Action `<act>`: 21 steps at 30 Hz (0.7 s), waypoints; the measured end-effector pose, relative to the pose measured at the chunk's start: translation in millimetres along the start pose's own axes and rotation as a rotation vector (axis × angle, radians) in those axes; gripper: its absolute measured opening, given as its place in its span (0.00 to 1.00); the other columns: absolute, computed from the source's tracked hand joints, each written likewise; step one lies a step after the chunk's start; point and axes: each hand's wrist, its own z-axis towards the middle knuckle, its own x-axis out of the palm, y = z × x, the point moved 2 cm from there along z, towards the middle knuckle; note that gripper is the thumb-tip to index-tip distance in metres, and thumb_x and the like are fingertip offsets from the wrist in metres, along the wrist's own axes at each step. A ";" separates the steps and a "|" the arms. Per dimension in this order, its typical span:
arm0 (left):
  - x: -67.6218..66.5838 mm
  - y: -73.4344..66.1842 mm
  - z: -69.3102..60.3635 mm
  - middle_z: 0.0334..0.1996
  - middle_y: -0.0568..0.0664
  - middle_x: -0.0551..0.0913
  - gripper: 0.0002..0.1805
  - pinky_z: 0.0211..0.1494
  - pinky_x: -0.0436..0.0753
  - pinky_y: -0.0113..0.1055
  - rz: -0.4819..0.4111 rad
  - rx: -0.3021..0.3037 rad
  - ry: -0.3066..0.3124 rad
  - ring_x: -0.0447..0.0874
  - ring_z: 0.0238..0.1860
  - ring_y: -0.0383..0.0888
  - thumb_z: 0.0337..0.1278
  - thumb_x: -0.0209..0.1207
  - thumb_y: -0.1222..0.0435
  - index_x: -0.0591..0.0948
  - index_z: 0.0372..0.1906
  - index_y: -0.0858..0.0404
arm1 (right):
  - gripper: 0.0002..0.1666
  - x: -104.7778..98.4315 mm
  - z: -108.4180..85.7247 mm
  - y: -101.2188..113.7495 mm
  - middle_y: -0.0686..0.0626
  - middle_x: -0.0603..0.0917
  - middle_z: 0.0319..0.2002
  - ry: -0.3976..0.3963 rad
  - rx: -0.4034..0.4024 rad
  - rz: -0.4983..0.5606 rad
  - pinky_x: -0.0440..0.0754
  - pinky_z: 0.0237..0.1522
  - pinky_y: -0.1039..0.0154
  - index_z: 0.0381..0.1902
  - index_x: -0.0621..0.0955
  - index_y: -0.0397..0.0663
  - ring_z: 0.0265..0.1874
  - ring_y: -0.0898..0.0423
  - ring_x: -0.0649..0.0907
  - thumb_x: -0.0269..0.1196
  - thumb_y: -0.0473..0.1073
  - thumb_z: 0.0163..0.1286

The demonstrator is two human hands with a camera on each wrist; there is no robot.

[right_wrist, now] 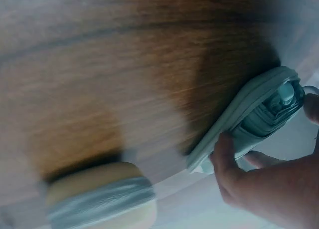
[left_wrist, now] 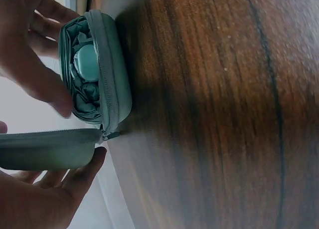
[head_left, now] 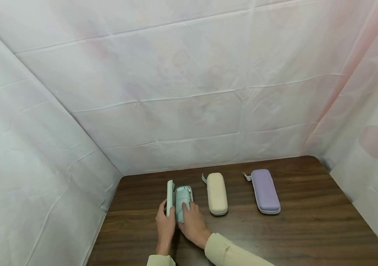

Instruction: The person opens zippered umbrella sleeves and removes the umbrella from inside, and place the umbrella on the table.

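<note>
A mint-green zip case (left_wrist: 117, 72) lies unzipped on the table, its lid (head_left: 170, 195) standing upright on the left side. My left hand (head_left: 166, 224) holds that lid, thumb on one face and fingers on the other. Inside the case sits a folded green umbrella (head_left: 183, 195); its rounded end and pleated fabric show in the left wrist view. Over it is my right hand (head_left: 193, 223), fingers spread and touching the umbrella and the case edge, with the thumb near the close end. Part of the umbrella is hidden under the right hand.
To the right lies a closed cream case (head_left: 217, 194) with a grey strap. Farther right is a closed purple case (head_left: 266, 191). The dark wood table (head_left: 308, 229) meets hanging pale cloth (head_left: 189, 122) at the back and sides.
</note>
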 end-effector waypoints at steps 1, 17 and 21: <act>-0.4 0.0 0.0 0.56 0.66 0.85 0.22 0.51 0.82 0.52 0.003 0.002 -0.005 0.85 0.51 0.57 0.75 0.59 0.66 0.79 0.68 0.65 | 0.41 0.6 0.1 1.9 0.29 0.77 0.61 -0.008 0.001 -0.024 0.87 0.46 0.52 0.67 0.78 0.31 0.53 0.39 0.80 0.77 0.52 0.65; -4.0 -1.7 -0.9 0.53 0.63 0.89 0.20 0.48 0.82 0.53 0.081 -0.008 -0.043 0.87 0.48 0.57 0.73 0.61 0.64 0.82 0.66 0.62 | 0.42 8.0 11.9 16.8 0.35 0.78 0.45 -0.025 0.068 -0.205 0.85 0.41 0.59 0.56 0.81 0.31 0.43 0.44 0.79 0.82 0.56 0.54; -4.2 -0.7 -0.5 0.51 0.62 0.90 0.20 0.47 0.82 0.52 0.086 -0.008 -0.048 0.88 0.46 0.57 0.73 0.61 0.64 0.83 0.65 0.62 | 0.39 9.0 13.6 19.7 0.35 0.78 0.44 -0.020 0.078 -0.222 0.85 0.42 0.59 0.52 0.81 0.32 0.44 0.44 0.79 0.82 0.56 0.55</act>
